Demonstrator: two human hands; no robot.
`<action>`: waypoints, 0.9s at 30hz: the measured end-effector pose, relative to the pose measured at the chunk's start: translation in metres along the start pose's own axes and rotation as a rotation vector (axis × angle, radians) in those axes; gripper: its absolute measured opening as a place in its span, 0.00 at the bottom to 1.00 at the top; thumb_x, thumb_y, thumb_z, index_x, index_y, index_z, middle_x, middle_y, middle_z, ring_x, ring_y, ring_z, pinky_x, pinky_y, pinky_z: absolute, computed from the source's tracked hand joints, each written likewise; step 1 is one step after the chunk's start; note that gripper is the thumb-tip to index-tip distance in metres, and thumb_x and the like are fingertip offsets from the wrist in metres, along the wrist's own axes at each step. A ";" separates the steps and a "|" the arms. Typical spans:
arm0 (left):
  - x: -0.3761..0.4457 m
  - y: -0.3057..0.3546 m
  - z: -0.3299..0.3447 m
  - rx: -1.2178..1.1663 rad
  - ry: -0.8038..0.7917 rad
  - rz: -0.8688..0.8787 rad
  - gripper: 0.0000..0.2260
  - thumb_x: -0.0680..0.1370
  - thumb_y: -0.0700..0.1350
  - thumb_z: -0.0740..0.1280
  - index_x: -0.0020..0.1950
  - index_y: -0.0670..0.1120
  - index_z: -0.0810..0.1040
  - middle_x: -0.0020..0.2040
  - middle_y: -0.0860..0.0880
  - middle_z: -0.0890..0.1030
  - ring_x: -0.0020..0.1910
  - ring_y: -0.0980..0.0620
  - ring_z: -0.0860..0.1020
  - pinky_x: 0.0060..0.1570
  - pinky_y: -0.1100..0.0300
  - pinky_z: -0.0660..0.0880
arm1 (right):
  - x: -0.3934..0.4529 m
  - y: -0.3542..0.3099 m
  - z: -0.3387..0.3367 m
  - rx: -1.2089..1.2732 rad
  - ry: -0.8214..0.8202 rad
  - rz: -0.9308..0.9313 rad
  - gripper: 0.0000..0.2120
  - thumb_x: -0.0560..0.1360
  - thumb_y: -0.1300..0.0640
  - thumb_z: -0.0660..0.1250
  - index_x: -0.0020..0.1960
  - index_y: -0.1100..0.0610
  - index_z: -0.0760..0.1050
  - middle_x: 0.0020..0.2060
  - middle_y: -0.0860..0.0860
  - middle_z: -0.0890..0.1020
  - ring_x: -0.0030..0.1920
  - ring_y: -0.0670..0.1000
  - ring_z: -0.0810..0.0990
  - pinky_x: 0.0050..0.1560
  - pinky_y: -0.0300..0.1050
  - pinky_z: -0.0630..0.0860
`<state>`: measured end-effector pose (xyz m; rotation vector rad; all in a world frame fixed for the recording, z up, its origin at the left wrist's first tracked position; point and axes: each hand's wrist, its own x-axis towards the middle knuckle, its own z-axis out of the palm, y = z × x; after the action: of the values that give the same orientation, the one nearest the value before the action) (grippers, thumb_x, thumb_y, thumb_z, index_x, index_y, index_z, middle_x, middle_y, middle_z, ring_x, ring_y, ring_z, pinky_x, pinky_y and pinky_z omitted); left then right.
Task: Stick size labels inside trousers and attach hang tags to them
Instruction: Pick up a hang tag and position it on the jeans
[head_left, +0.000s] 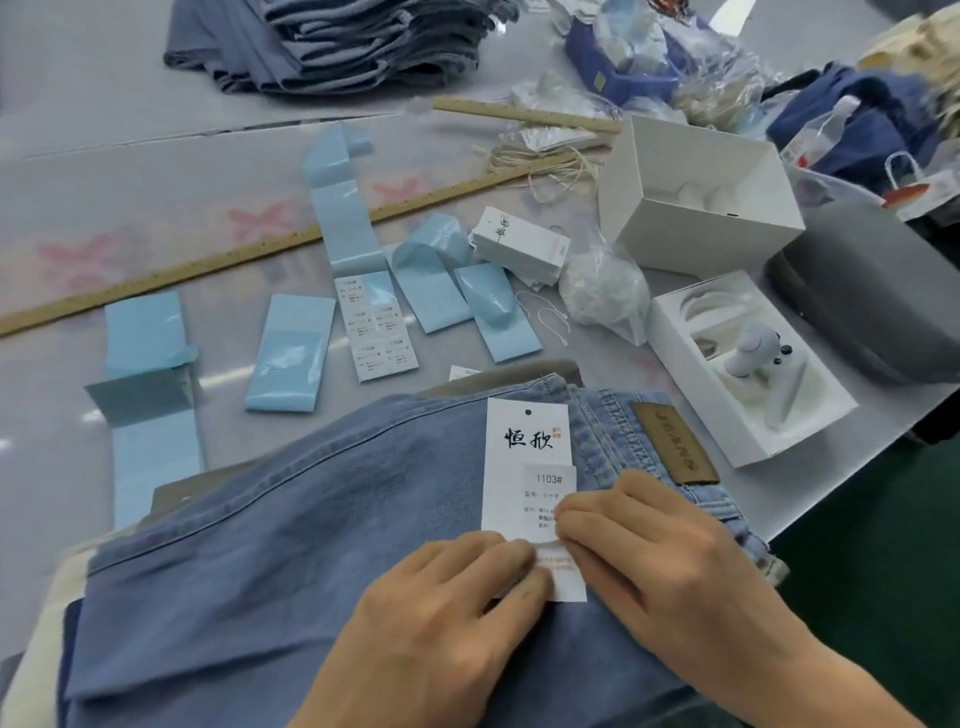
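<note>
Blue jeans (311, 519) lie folded in front of me, with a brown leather patch (675, 441) on the waistband. A white hang tag (524, 441) with black characters rests on them. A size label (548, 480) reading 1103# sits on the tag's lower right. My left hand (436, 613) presses the tag's lower left part with fingers and thumb. The fingertips of my right hand (649, 545) press on the label's lower edge. The bottom of the label is hidden under my fingers.
A sheet of size labels (376, 332) lies among several empty blue backing strips (291, 353). Behind are a stack of hang tags (519, 244), strings (545, 161), a wooden ruler (208, 265), white boxes (696, 197), a grey case (872, 296) and a pile of jeans (353, 41).
</note>
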<state>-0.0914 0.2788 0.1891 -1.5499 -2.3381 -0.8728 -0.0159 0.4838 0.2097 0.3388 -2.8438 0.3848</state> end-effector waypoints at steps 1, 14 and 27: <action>0.000 0.000 0.000 -0.002 0.002 0.003 0.09 0.79 0.40 0.66 0.46 0.49 0.86 0.49 0.53 0.85 0.45 0.53 0.84 0.39 0.59 0.80 | -0.001 0.000 0.000 0.023 0.003 0.013 0.05 0.81 0.61 0.68 0.49 0.60 0.82 0.48 0.50 0.83 0.42 0.54 0.77 0.42 0.50 0.77; 0.000 -0.003 0.001 -0.038 -0.021 0.000 0.09 0.79 0.41 0.66 0.45 0.49 0.86 0.49 0.55 0.85 0.47 0.56 0.84 0.38 0.62 0.80 | 0.008 -0.007 -0.006 0.240 -0.002 0.429 0.02 0.75 0.54 0.72 0.48 0.50 0.82 0.39 0.41 0.80 0.42 0.43 0.78 0.44 0.39 0.75; -0.001 -0.007 0.015 0.027 -0.009 -0.052 0.11 0.81 0.48 0.66 0.50 0.45 0.87 0.55 0.52 0.84 0.44 0.52 0.81 0.39 0.60 0.78 | -0.010 0.004 -0.021 0.144 -0.066 0.249 0.16 0.81 0.52 0.62 0.61 0.58 0.83 0.61 0.45 0.82 0.64 0.46 0.79 0.62 0.46 0.77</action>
<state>-0.0947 0.2854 0.1741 -1.4916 -2.3969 -0.8433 -0.0028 0.4958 0.2259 0.0223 -2.9373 0.6402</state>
